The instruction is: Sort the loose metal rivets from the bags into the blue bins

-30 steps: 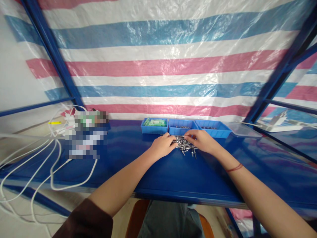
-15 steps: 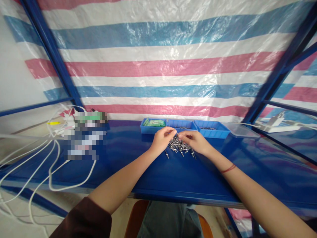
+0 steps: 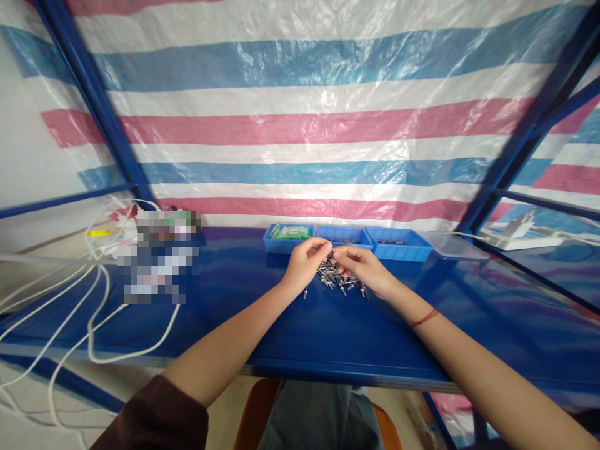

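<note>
Above a pile of thin silver metal pins [image 3: 334, 276] with collar-like ends, my two hands meet at the fingertips. My left hand [image 3: 305, 262] is closed in a pinch between thumb and forefinger. Opposite it, my right hand [image 3: 363, 267] pinches too, its other fingers curled over the pile. A small metal pin shows as a glint between the fingertips, mostly hidden by them. One loose pin [image 3: 305, 292] lies left of the pile, just under my left hand.
Three blue bins stand behind my hands: the left bin [image 3: 276, 246] holds green packets, the middle bin [image 3: 349, 234] and right bin [image 3: 407, 252] small metal parts. A clear lid [image 3: 457, 245] lies to the right. White cables [image 3: 134, 356] loop across the table's left side.
Both hands stay pinched together, shifted very slightly left along with the whole view. The loose pin left of the pile now lies farther from it.
</note>
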A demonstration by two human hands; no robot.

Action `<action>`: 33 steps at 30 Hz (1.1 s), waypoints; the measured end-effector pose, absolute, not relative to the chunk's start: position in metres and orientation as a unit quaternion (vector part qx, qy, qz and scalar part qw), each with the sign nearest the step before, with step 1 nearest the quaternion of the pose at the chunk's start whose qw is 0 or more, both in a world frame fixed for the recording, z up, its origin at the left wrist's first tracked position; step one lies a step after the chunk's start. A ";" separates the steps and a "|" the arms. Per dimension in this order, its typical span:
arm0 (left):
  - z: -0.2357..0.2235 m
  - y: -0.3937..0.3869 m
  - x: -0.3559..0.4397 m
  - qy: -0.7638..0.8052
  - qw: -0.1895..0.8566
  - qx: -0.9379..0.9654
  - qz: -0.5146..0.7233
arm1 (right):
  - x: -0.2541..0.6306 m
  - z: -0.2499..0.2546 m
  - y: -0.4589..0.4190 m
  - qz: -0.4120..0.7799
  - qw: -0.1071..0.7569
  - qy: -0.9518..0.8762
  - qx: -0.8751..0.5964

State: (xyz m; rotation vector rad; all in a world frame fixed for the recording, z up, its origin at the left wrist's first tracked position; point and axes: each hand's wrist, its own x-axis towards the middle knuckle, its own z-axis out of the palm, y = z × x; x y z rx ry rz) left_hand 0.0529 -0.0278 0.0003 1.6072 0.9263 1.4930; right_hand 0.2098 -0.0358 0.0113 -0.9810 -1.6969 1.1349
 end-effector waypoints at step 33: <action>-0.006 -0.039 0.046 0.393 0.122 0.888 0.207 | 0.270 0.016 -0.005 -0.009 0.278 -0.807 -0.520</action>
